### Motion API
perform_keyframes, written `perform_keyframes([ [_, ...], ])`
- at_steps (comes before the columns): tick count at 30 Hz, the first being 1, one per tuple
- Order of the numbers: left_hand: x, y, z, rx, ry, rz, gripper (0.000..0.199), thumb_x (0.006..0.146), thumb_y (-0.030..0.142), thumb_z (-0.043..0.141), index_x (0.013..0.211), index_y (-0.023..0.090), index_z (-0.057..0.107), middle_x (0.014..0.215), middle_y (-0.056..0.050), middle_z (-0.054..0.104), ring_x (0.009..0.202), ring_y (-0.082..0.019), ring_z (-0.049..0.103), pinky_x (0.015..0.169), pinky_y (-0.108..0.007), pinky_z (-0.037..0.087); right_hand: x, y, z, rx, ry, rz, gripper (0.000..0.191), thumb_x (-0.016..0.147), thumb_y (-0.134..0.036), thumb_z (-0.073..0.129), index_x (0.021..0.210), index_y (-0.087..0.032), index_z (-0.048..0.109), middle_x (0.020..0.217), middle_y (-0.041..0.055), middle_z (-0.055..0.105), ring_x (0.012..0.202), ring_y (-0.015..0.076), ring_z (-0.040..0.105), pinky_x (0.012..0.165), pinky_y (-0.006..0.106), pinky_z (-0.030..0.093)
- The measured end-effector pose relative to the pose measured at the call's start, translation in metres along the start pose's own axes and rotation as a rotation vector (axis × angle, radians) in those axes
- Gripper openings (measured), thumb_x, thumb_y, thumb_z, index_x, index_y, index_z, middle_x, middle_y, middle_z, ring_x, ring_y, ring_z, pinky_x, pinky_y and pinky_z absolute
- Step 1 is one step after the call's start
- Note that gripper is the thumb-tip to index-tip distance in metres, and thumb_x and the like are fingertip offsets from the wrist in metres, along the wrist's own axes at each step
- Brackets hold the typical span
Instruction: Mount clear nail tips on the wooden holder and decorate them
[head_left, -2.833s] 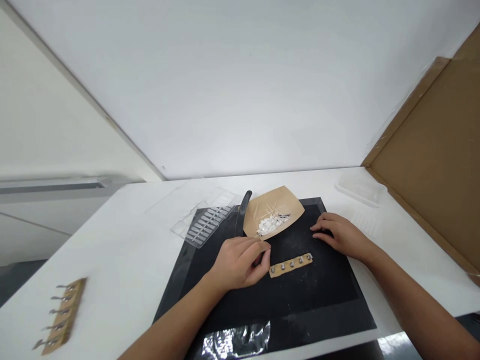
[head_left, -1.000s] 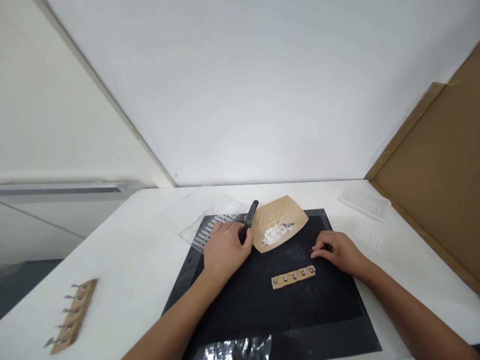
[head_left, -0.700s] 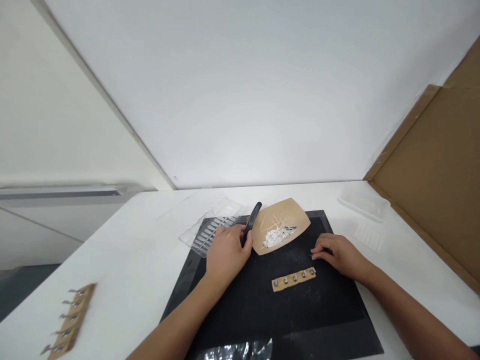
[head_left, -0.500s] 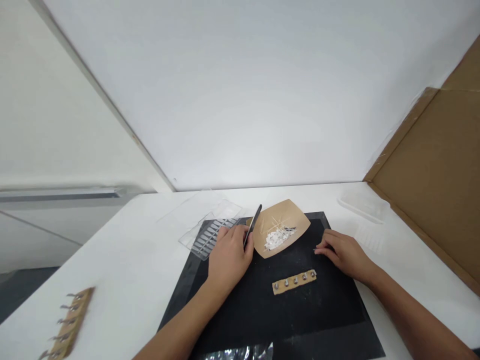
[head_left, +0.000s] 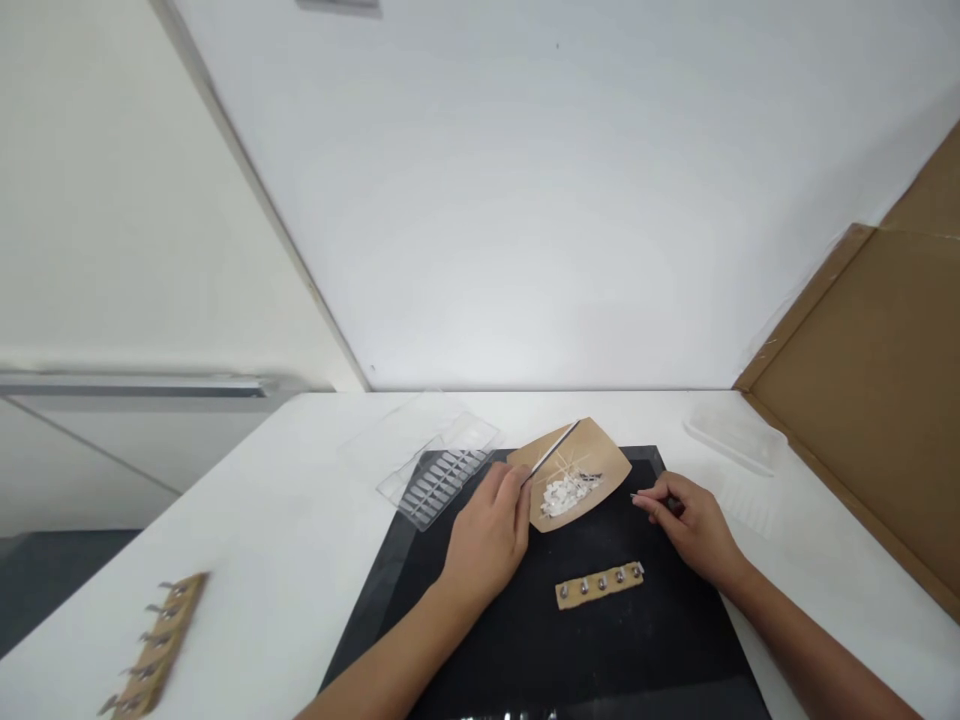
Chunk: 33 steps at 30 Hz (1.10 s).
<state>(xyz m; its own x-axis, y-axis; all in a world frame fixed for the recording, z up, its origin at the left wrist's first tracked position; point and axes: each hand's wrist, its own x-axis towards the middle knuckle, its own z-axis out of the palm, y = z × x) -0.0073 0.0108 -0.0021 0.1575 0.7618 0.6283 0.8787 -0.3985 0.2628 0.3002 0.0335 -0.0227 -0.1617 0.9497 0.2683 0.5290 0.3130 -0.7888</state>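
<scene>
My left hand (head_left: pixel 489 525) is closed around one end of a thin, straight nail file (head_left: pixel 555 450). The file slants up and right over a brown paper tray (head_left: pixel 611 462), which holds white bits (head_left: pixel 566 492) and several thin sticks. To the right of that tray, over the black mat (head_left: pixel 510 640), my right hand (head_left: pixel 686 520) pinches a tiny thing (head_left: pixel 636 495) too small to name. Between and below the hands lies a tan strip (head_left: pixel 600 585) with a row of small metal pieces on it.
Left of the paper tray, a clear plastic case (head_left: pixel 442 480) with rows of clear nail tips overlaps the mat. A second tan strip (head_left: pixel 161 645) with metal clips lies far left. A translucent lid (head_left: pixel 735 438) sits back right, near a cardboard panel (head_left: pixel 862 360).
My left hand has turned the nail file from steep and dark to a flatter slant over the paper tray. My right hand keeps its pinch. The whole view has shifted slightly.
</scene>
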Motion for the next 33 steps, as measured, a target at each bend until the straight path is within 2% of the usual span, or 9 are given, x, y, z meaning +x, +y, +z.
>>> perform_keyframes([
  [3,-0.003,0.002,0.001,0.034,-0.046,0.037,0.02,0.11,0.028,0.043,0.119,0.023,0.06,0.098,-0.004,0.076,0.082,-0.02,0.075,0.069,-0.029,0.056,0.004,-0.019,0.004,-0.061,-0.012,-0.068,0.038,0.101,-0.058,0.064,0.08,-0.026,0.062,0.079,0.0036,0.071,0.067,0.0219,0.068,0.063,0.035,0.054],
  [6,-0.004,0.004,0.001,0.029,-0.038,0.048,0.02,0.109,0.03,0.043,0.117,0.023,0.061,0.095,-0.005,0.078,0.082,-0.021,0.077,0.069,-0.028,0.057,0.014,-0.049,0.013,-0.172,-0.004,-0.151,0.038,0.105,-0.054,0.059,0.079,-0.026,0.061,0.075,0.0022,0.07,0.066,0.0207,0.067,0.066,0.034,0.052],
  [8,-0.005,0.005,0.001,0.009,-0.018,0.042,0.02,0.109,0.029,0.043,0.116,0.021,0.061,0.091,-0.005,0.078,0.078,-0.021,0.077,0.068,-0.029,0.057,0.025,-0.068,0.021,-0.225,-0.02,-0.183,0.036,0.104,-0.05,0.062,0.077,-0.026,0.06,0.066,-0.0005,0.068,0.067,0.0211,0.068,0.07,0.034,0.052],
  [11,-0.006,0.008,0.001,-0.026,-0.027,0.024,0.02,0.108,0.028,0.044,0.117,0.02,0.06,0.086,-0.004,0.077,0.069,-0.02,0.076,0.064,-0.029,0.057,0.043,-0.085,0.035,-0.251,-0.017,-0.205,0.029,0.103,-0.044,0.065,0.08,-0.026,0.065,0.071,-0.0009,0.072,0.072,0.0204,0.07,0.07,0.032,0.05],
  [16,-0.008,0.008,0.002,-0.073,-0.055,-0.047,0.019,0.107,0.028,0.046,0.12,0.021,0.059,0.078,-0.002,0.075,0.06,-0.018,0.073,0.057,-0.028,0.054,0.057,-0.084,0.051,-0.239,-0.01,-0.256,0.027,0.105,-0.04,0.063,0.083,-0.025,0.065,0.081,0.0011,0.074,0.076,0.0201,0.069,0.069,0.032,0.048],
  [23,-0.009,0.008,0.004,-0.03,-0.002,-0.051,0.02,0.108,0.032,0.045,0.117,0.021,0.059,0.074,-0.001,0.074,0.054,-0.018,0.07,0.053,-0.028,0.049,0.055,-0.082,0.055,-0.094,-0.03,-0.275,0.023,0.104,-0.035,0.062,0.084,-0.025,0.063,0.083,0.0026,0.075,0.078,0.0206,0.07,0.076,0.034,0.055],
  [29,-0.008,0.009,0.004,-0.047,-0.013,-0.063,0.019,0.108,0.032,0.045,0.117,0.021,0.059,0.079,-0.001,0.076,0.053,-0.017,0.069,0.054,-0.028,0.049,0.055,-0.08,0.052,0.074,-0.092,-0.138,0.014,0.104,-0.034,0.061,0.099,-0.025,0.071,0.082,0.0014,0.077,0.073,0.0196,0.074,0.071,0.033,0.059],
  [33,-0.009,0.01,0.004,-0.038,-0.012,-0.061,0.019,0.108,0.032,0.045,0.116,0.021,0.059,0.081,-0.002,0.077,0.052,-0.017,0.069,0.053,-0.028,0.048,0.052,-0.078,0.053,-0.026,-0.018,-0.22,0.014,0.104,-0.033,0.06,0.099,-0.025,0.07,0.083,0.0027,0.077,0.079,0.0219,0.074,0.075,0.035,0.058],
])
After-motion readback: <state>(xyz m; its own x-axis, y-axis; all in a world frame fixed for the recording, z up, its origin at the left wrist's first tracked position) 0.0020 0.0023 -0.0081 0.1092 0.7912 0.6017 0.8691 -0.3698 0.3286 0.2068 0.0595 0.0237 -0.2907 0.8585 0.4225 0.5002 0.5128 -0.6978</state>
